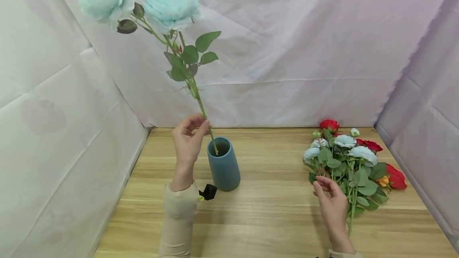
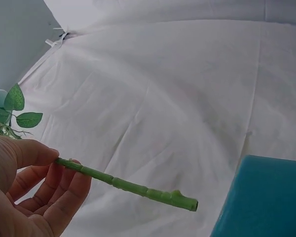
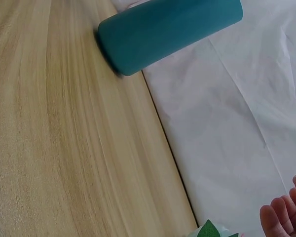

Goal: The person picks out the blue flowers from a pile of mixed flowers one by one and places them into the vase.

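My left hand point(image 1: 188, 138) pinches the green stem point(image 1: 201, 104) of an artificial light-blue flower spray between thumb and fingers. Two large pale blooms point(image 1: 172, 5) top it, leaning up and left. In the head view the stem's lower end overlaps the mouth of a blue vase point(image 1: 226, 170). From the left wrist, the stem's end point(image 2: 182, 200) appears apart from the vase point(image 2: 266, 202). My right hand point(image 1: 331, 202), fingers loosely curled and holding nothing, hovers by the left side of a flower pile point(image 1: 362, 180). Only its fingertips point(image 3: 270, 222) show in the right wrist view.
Red, pale blue and orange blooms with leafy stems make up the pile at the right of the wooden table point(image 1: 272, 218). White cloth point(image 1: 287, 51) walls in the back and both sides. A small black object point(image 1: 208, 191) sits by the left cuff.
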Demonstrator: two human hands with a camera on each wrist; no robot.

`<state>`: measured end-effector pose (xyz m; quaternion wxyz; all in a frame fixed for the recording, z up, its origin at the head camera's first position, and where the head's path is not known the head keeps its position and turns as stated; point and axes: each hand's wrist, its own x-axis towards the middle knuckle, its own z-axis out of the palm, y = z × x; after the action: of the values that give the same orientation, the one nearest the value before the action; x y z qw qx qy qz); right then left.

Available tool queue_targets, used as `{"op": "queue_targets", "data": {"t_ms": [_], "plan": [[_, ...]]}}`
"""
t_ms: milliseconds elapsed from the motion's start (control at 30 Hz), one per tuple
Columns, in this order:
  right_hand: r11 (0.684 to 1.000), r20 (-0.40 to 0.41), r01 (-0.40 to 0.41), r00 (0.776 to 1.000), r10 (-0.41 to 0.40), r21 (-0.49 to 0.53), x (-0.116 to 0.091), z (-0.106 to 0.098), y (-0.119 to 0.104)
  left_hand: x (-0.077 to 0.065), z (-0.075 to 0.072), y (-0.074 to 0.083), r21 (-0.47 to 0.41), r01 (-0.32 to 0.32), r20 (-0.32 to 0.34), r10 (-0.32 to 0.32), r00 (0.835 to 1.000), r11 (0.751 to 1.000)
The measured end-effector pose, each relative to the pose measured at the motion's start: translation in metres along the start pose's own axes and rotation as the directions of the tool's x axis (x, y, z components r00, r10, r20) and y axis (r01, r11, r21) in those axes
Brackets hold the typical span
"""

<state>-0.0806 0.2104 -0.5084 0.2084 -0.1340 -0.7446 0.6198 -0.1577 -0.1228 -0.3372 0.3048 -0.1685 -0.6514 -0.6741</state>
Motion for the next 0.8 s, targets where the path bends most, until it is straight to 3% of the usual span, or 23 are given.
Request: {"op": "queue_targets", "data": {"t_ms": [300, 800], "plan": [[0.999, -0.011, 0.032, 0.999, -0.032, 0.022, 0.002, -0.002, 0.001, -0.003, -0.001, -0.009, 0.024, 0.011, -0.019, -0.010, 1.000, 1.000], [0.999, -0.010, -0.027, 1.000, 0.028, 0.021, 0.000, 0.000, 0.000, -0.012, -0.006, -0.022, 0.089, 0.058, -0.027, -0.056, 0.998, 0.994]]}}
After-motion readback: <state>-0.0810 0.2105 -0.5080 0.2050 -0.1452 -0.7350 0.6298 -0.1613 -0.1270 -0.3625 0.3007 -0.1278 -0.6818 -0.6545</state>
